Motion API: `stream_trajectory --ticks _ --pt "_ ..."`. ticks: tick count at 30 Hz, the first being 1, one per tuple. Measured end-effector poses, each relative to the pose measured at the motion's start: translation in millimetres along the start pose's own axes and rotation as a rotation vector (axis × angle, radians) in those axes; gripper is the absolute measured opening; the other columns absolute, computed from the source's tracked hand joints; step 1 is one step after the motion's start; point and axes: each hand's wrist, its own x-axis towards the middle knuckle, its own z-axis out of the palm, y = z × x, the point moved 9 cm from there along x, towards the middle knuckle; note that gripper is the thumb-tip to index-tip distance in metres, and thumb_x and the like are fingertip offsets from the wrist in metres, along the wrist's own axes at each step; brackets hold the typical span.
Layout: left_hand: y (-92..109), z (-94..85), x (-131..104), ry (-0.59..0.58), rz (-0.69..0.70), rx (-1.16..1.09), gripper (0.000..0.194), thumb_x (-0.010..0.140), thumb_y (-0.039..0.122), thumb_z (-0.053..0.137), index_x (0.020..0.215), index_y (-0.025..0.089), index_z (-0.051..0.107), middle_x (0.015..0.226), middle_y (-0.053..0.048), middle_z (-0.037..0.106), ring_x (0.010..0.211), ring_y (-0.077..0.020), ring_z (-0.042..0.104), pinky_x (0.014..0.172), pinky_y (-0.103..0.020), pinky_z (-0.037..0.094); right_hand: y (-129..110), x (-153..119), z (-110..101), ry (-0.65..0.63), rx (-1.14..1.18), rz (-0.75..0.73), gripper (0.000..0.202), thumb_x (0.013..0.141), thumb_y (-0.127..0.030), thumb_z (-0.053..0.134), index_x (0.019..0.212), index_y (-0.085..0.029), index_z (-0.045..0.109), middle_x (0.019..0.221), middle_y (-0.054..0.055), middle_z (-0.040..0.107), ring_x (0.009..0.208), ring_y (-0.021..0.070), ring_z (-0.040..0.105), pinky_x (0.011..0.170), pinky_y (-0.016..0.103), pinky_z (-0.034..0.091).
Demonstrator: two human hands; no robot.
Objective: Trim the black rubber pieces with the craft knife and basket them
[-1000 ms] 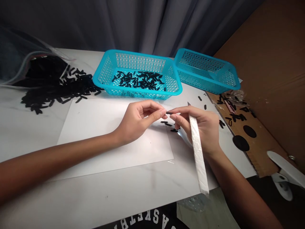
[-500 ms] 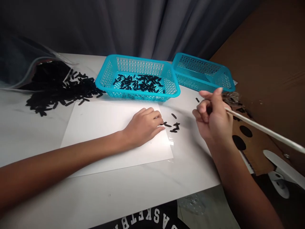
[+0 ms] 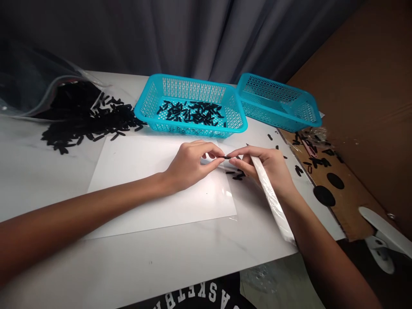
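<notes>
A small black oblong piece [image 3: 227, 157] is pinched between the fingertips of both hands, above the right side of a white sheet [image 3: 128, 171]. My left hand [image 3: 196, 165] holds its left end between thumb and forefinger. At the other end are the thumb and forefinger of my right hand [image 3: 267, 165]. That hand also keeps a long white stick [image 3: 272, 201], wrapped in clear plastic, tucked between its fingers; a thin dark tip shows beyond the forefinger. Several loose black pieces [image 3: 238, 176] lie on the table just under my right fingers.
A blue basket [image 3: 193, 128] holding many black pieces stands behind the sheet, with a second blue basket [image 3: 277, 113] to its right. At the left, a clear bag [image 3: 35, 81] spills a black pile [image 3: 86, 120]. Brown cardboard [image 3: 344, 206] bears black discs [image 3: 324, 196].
My right hand has come left and down to meet my left hand, and the stick has swung to point down toward me. A black piece is now held between both hands.
</notes>
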Motion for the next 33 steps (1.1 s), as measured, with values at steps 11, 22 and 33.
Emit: stream_trajectory --ticks 11,22,33 --pt "1 -5.6 1 0.025 -0.017 -0.039 0.004 0.087 0.017 0.075 0.089 0.020 0.076 0.085 -0.002 0.078 0.080 -0.0145 0.066 0.066 -0.027 0.047 -10 -2 -6 0.046 0.016 -0.052 0.013 0.087 -0.033 0.075 0.092 -0.022 0.079 0.050 -0.006 0.051 0.046 0.0086 0.041 0.048 0.025 0.032" --pt "5 -8.3 2 0.052 0.021 -0.008 0.001 0.086 0.019 0.076 0.087 0.020 0.075 0.082 -0.002 0.077 0.077 -0.0149 0.066 0.063 -0.028 0.045 -15 -5 -10 0.098 0.030 -0.086 0.010 0.085 -0.030 0.078 0.091 -0.022 0.079 0.052 -0.006 0.052 0.047 0.0090 0.043 0.049 0.025 0.034" --pt "5 -7.6 1 0.058 0.020 -0.020 0.008 0.089 0.027 0.074 0.085 0.020 0.075 0.084 -0.002 0.078 0.077 -0.0155 0.066 0.069 -0.030 0.048 -22 -4 -11 0.101 0.003 -0.084 0.013 0.089 -0.033 0.074 0.083 -0.022 0.078 0.046 -0.006 0.051 0.044 0.0101 0.043 0.049 0.027 0.036"
